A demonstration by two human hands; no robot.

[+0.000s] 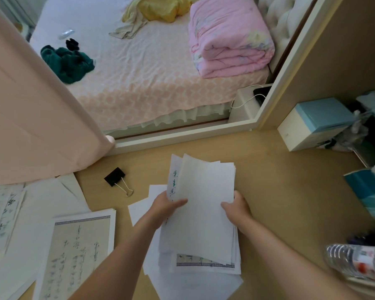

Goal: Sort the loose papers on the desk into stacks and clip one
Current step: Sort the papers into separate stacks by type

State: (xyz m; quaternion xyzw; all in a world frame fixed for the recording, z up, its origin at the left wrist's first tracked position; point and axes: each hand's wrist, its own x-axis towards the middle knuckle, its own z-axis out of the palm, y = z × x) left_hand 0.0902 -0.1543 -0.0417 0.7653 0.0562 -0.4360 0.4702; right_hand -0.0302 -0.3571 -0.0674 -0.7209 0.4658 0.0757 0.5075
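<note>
Uneven sheaf of white paper sheets (206, 204) held up over the pale wooden counter (279, 191).
The left hand (169, 205) and right hand (239, 205) grasp its side edges, thumbs on top, probably to square the sheets; loose white sheets (139, 211) lie beneath, a bordered calligraphy stack (78, 252) left, the black metal binder clip (115, 177) unused nearby.

Wooden desk (268, 169); bed (139, 72) beyond; daylight.

Wooden desk (275, 191) under loose papers (78, 252), binder clip (115, 177).
</note>
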